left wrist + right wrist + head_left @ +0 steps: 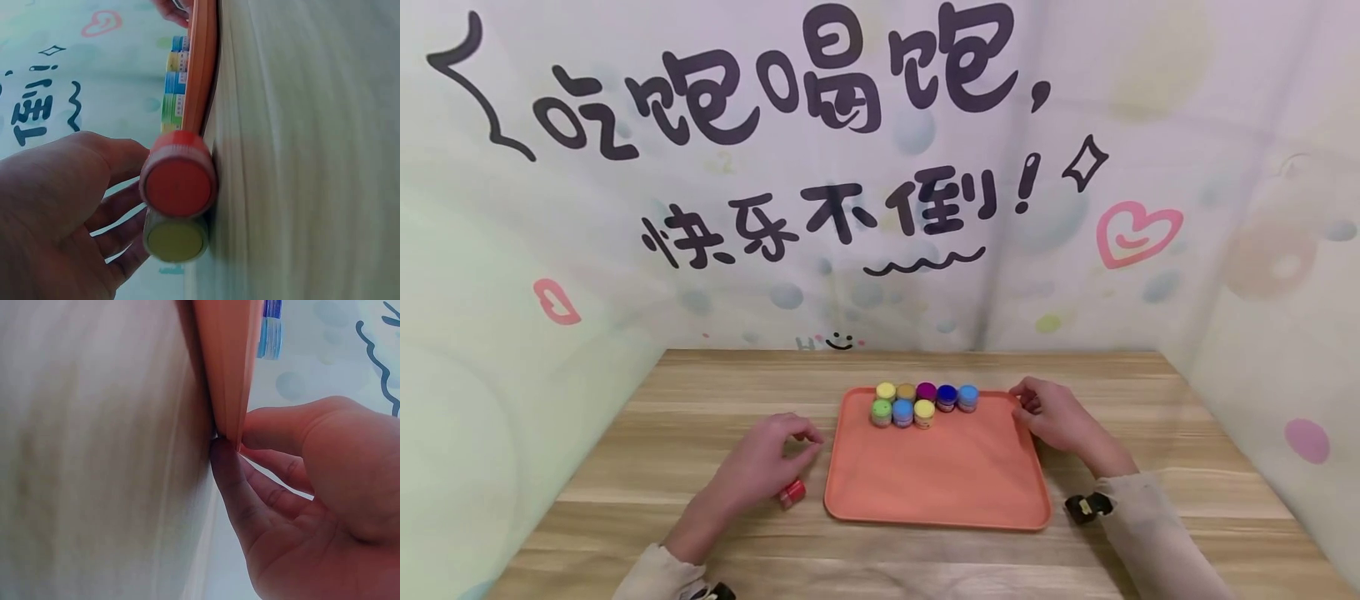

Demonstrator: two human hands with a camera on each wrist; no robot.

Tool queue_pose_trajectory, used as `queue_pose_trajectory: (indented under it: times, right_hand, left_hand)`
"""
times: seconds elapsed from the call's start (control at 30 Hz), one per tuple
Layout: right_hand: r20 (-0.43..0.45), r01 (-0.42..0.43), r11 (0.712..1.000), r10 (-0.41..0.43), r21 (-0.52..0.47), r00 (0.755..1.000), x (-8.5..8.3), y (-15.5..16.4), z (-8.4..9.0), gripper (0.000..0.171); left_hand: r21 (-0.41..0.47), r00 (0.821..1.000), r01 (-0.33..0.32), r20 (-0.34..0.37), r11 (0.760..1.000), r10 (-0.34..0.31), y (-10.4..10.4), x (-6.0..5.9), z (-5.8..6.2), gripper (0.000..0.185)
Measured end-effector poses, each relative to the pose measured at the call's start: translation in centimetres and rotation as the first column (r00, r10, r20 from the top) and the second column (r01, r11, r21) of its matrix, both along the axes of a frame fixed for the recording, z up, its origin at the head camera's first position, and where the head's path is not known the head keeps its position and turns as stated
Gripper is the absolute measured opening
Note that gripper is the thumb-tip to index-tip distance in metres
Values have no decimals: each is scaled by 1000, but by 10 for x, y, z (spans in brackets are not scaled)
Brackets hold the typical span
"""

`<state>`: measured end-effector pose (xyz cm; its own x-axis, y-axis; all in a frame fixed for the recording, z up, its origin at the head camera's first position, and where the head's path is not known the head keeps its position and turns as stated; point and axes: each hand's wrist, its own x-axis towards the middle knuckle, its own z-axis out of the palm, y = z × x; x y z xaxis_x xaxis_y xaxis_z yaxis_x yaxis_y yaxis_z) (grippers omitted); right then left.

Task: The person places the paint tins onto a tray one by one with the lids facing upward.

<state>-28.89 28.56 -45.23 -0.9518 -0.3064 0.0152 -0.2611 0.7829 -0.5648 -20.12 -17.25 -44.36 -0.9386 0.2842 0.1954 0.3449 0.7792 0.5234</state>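
Backdrop (880, 167) w/ printed characters, hearts & pastel dots fills rear & both sides. Wooden table (700, 392) spans foreground. Orange tray (936, 475) lies flat at table centre; eight small paint pots (922, 403) stand in two rows at its far edge: five behind (yellow, tan, purple, dark blue, light blue), three in front (green, blue, yellow).

Left hand (767, 462) rests on table just left of tray, fingers loosely curled, nothing clearly gripped; fingertips close together near tray's left rim. Red-lidded pot (179, 182) stands on table just beside tray's near-left corner, touching or nearly touching the palm side of hand. Left wrist view shows a second pot, yellow-green lid (176, 239), directly behind the red one, fingers (119, 231) next to it; contact can't be told.

Right hand (312, 506) at tray's far-right corner: thumb above rim, fingertip (228, 469) under edge, pinching rim. Black wrist-mounted device (1086, 507) sits at right sleeve cuff.
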Motion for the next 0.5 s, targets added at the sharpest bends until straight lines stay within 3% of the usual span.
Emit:
queue_pose_trajectory:
  times: [0.27, 0.5]
  right_hand:
    - [-17, -4, 1000, 4, -1, 1000, 0, -1, 0, 27]
    - [-20, -9, 1000, 9, -5, 1000, 1, -2, 0, 27]
  left_hand:
    - [-49, 999, 37, 5, 998, -37, -17, 2, 2, 10]
    - [-32, 991, 80, 115, 996, -75, -28, 1, 10, 6]
